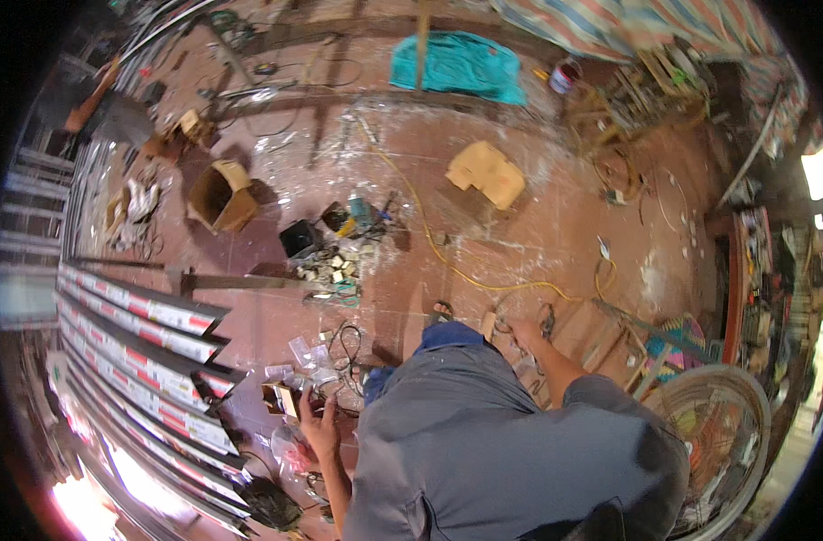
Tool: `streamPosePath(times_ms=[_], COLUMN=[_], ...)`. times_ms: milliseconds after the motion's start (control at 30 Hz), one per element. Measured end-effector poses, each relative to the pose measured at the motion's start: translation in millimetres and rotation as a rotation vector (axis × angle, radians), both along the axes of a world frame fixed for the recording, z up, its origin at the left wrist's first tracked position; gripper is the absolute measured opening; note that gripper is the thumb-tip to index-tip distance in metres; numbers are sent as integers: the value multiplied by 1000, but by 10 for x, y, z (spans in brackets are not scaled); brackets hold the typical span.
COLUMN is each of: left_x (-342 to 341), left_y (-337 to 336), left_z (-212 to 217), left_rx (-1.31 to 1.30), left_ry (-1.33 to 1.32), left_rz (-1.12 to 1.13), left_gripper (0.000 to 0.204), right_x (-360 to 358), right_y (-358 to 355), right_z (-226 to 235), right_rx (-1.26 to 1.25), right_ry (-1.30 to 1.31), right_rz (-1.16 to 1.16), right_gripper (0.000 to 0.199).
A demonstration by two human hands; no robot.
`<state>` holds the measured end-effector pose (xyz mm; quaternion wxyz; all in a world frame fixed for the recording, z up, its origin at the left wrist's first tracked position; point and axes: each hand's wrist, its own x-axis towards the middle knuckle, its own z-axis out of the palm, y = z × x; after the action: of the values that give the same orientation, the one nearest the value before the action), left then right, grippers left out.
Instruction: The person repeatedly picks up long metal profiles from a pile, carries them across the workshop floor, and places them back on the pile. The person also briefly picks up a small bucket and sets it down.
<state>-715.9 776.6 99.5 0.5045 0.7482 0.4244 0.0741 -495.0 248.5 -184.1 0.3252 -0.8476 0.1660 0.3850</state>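
My left hand (319,427) reaches down at the lower left with its fingers apart. It is beside a small open box (282,399), and I see nothing held in it. My right hand (525,334) is low on the right, near a small tan block (490,325) and a dark looped metal piece (547,317). Its fingers are small and blurred, so whether they grip anything is unclear. Clear plastic packets (312,353) and a black cable (346,347) lie on the floor ahead of my left hand. Beside that forearm is a clear plastic bag (290,451).
Long packaged profiles (150,361) are stacked at left. Ahead are an open carton (222,197), a black bin (300,239), flattened cardboard (486,174) and a yellow hose (429,239). A round caged fan (713,442) stands right. Another person's arm (91,99) shows far left.
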Motion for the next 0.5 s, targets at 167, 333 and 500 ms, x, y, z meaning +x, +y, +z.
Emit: streamPosePath(times_ms=[167,333,500], left_x=[-30,230,1586], left_y=[-98,99,340], left_z=[-1040,-1441,-1634], left_rx=[-284,-427,-413], left_ry=[263,580,664], left_rz=[-291,-108,-121], left_gripper=[42,42,43], right_x=[959,1482,1191], right_y=[440,29,-660], right_z=[1040,1173,923], right_rx=[472,510,600], right_ry=[-2,-106,-79], right_rz=[-580,-638,-925], right_gripper=[26,15,22])
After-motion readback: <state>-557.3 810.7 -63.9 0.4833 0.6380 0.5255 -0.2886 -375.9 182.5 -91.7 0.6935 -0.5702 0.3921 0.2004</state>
